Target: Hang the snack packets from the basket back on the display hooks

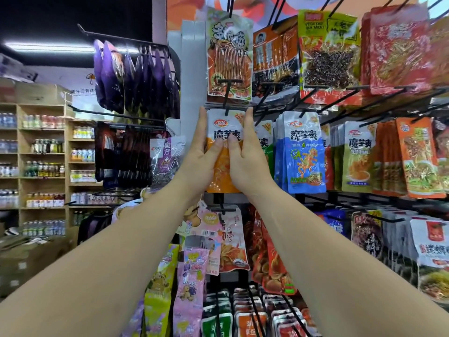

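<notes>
Wooden shelves (pixel 43 152) of bottles line the far wall of the shop on the left, and the display rack (pixel 192 69) fills the rest of the view with rows of hanging snacks. At the left edge of the rack's middle row, both hands hold one orange packet (pixel 222 171) up at a black hook (pixel 228 98) — the left hand (pixel 201 154) on its left edge, the right hand (pixel 246 156) on its right. Each has straight fingers running up the side and a thumb pressed on the front, so the packet is pinched flat between them. That two-sided hold seems meant to keep the thin pouch from flopping or twisting while its top hole meets the wire. The white header sits right at the hook's shaft, though I cannot tell whether the hole is fully threaded. The hook juts out from the rack and ends in a crossbar, so a packet probably has to pass that end and slide back. Blue packets (pixel 303 152) of the same brand hang just beside it on the right — a hint that this hook is the orange kind's own place. No basket is in view.
</notes>
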A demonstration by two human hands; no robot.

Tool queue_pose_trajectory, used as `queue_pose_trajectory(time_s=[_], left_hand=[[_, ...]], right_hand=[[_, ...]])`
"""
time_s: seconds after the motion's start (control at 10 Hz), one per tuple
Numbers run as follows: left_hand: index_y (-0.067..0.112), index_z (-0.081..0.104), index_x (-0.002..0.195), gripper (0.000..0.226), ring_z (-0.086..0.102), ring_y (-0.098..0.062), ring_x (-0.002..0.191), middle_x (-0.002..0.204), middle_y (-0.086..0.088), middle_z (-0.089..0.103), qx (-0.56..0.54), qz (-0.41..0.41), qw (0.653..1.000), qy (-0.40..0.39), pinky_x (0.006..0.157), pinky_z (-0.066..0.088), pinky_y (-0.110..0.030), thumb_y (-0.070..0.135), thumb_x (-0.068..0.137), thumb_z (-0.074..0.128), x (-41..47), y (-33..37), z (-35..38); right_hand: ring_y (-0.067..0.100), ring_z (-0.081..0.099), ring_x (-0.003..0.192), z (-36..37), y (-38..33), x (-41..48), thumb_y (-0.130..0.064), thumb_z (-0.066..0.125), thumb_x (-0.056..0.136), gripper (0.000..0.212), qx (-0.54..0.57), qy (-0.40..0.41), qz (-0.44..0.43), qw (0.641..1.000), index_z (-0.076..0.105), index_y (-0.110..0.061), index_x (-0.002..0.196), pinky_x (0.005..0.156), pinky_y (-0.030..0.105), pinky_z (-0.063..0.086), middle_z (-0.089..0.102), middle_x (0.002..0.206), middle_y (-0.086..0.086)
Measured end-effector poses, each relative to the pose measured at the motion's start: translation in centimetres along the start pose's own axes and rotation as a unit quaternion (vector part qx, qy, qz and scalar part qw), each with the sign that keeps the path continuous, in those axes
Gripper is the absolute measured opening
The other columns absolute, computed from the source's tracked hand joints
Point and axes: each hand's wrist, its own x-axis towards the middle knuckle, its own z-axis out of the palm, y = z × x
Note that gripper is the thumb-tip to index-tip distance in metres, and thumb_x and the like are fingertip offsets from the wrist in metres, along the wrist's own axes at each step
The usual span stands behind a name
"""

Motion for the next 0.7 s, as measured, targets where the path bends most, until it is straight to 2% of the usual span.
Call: queue_pose_trajectory(time_s=[0.1,0.2,0.3,0.4,0.5,0.6,0.7], left_hand=[[0.068,0.012,0.153,0.067,0.034,-0.012,0.153,0.168,0.027,0.011,0.015,-0.001,1.000,-0.003,0.121,0.040,-0.048,0.024,0.113,0.043,0.4,-0.5,-0.2],[0.060,0.008,0.157,0.067,0.037,-0.008,0.150,0.156,0.029,0.020,0.033,-0.015,0.999,0.001,0.121,0.041,-0.043,0.022,0.113,0.041,0.3,-0.3,-0.1],[0.057,0.005,0.159,0.067,0.032,-0.001,0.147,0.168,0.022,0.017,0.050,-0.015,0.999,-0.001,0.123,0.037,-0.038,0.024,0.114,0.041,0.0,-0.1,0.2],[0.057,0.002,0.159,0.066,0.024,0.005,0.145,0.170,0.022,0.010,0.065,-0.014,0.998,0.004,0.121,0.036,-0.029,0.029,0.113,0.041,-0.4,0.2,0.2],[0.049,0.003,0.162,0.067,0.030,0.030,0.124,0.160,0.027,0.016,0.085,-0.007,0.996,0.006,0.099,0.040,-0.002,0.030,0.112,0.043,-0.6,0.3,0.3],[0.047,0.006,0.163,0.069,0.029,0.040,0.115,0.160,0.024,0.020,0.090,-0.008,0.996,0.021,0.100,0.038,0.000,0.031,0.111,0.048,-1.0,0.3,0.1],[0.051,0.008,0.162,0.072,0.024,0.002,0.151,0.171,0.011,0.020,0.099,-0.010,0.994,0.036,0.125,0.029,-0.032,0.038,0.108,0.053,-2.1,1.4,-0.6]], right_hand=[[0.010,0.021,0.154,0.3,0.1,0.5,-0.025,0.039,0.112,0.065,-0.024,-0.002,0.013,1.000,0.002,-0.027,0.165,0.115,0.017,0.018,0.023,0.170,-0.004],[0.015,0.020,0.156,0.7,0.1,0.8,-0.025,0.038,0.112,0.064,-0.039,-0.003,0.022,0.999,0.005,-0.024,0.166,0.122,0.028,0.018,0.024,0.170,-0.002],[0.014,0.018,0.156,0.6,0.2,0.7,-0.026,0.038,0.112,0.065,-0.038,-0.005,0.029,0.999,0.003,-0.025,0.166,0.114,0.019,0.015,0.021,0.171,-0.002],[0.014,0.019,0.156,0.4,-0.2,0.1,-0.026,0.039,0.112,0.066,-0.037,0.003,0.036,0.999,0.000,-0.026,0.166,0.108,0.016,0.014,0.020,0.171,-0.003],[0.017,0.026,0.154,0.3,-0.7,-0.7,-0.029,0.041,0.111,0.069,-0.042,0.017,0.040,0.998,0.000,-0.027,0.166,0.114,0.022,0.021,0.027,0.169,-0.001],[0.025,0.042,0.145,0.1,-1.3,-1.8,-0.032,0.045,0.109,0.070,-0.077,0.029,0.062,0.995,0.005,-0.022,0.166,0.114,0.035,0.035,0.040,0.162,0.007],[0.026,0.041,0.145,-0.5,-2.7,-2.9,-0.032,0.046,0.109,0.068,-0.101,0.049,0.063,0.992,0.011,-0.017,0.165,0.115,0.037,0.035,0.041,0.161,0.009]])
